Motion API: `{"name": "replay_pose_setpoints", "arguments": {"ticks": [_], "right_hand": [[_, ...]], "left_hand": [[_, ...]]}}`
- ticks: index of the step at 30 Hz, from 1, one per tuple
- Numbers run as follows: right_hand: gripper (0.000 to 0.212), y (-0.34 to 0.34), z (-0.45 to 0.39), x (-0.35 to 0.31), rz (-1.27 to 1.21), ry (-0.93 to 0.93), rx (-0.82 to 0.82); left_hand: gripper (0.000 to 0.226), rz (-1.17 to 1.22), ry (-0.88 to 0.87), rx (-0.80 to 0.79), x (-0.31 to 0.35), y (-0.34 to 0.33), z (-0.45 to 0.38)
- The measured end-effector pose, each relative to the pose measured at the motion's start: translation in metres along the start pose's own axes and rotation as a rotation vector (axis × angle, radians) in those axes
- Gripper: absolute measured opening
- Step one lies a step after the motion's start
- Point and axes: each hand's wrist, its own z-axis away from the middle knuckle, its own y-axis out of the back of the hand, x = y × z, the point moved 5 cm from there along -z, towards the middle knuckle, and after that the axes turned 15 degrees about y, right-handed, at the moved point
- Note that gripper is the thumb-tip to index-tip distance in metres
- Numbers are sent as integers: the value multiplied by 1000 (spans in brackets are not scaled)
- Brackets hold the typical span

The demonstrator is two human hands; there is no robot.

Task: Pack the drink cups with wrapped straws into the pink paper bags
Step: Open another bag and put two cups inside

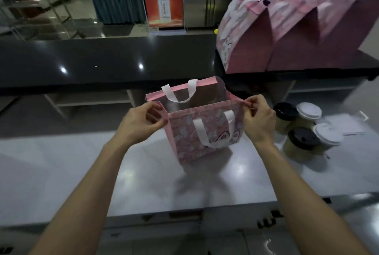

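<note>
A pink paper bag (202, 131) stands upright and open at the middle of the grey table (61, 172), its white ribbon handles hanging down over the near and far walls. The left hand (141, 123) pinches the bag's left rim between thumb and curled fingers, and the right hand (259, 118) pinches the right rim in the same way. Just right of the bag four lidded drink cups (301, 129) stand clustered together, and more pink bags (287, 35) sit in a row on the dark counter (102, 59) at far right.
</note>
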Motion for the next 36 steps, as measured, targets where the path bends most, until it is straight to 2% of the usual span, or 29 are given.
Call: {"name": "replay_pose_setpoints", "arguments": {"ticks": [3,6,10,13,15,16,17,20,22,24,26,28,30,33,36], "right_hand": [[8,29,5,39,15,-30,-11],[4,46,15,68,-4,-69,-88],[20,66,19,89,-87,-60,-178],[28,84,2,105,-126,-105,-79],[24,92,-18,122,-4,-130,-65],[17,91,-29,134,71,-139,-124],[18,87,-41,146,147,-147,-235],[69,70,-68,174,353,-147,-645],[91,61,-76,188,478,-116,-847],[96,52,-79,197,563,-94,-985],[90,47,-84,200,587,-99,-1025],[82,47,-91,197,564,-93,-992],[83,58,-100,186,482,-121,-879],[80,90,-121,154,358,-60,-508],[71,122,-136,102,170,99,-162]], "left_hand": [[32,-14,-14,-15,33,-39,-1],[23,-38,11,-61,57,-69,1],[10,-30,2,-45,82,-88,-3],[10,-38,-2,11,94,-88,-9],[15,-74,3,51,99,-84,-12],[19,-91,-1,75,101,-82,-12],[22,-95,-14,96,104,-80,-13],[26,-116,-99,128,117,-81,-17],[26,-133,-136,112,128,-85,-20],[27,-175,-153,113,138,-88,-22],[27,-291,-183,152,145,-90,-24],[29,-395,-208,174,149,-91,-24],[34,-427,-175,170,147,-89,-23],[52,-476,-143,157,139,-85,-21],[85,-540,-165,60,135,-86,-24]]}}
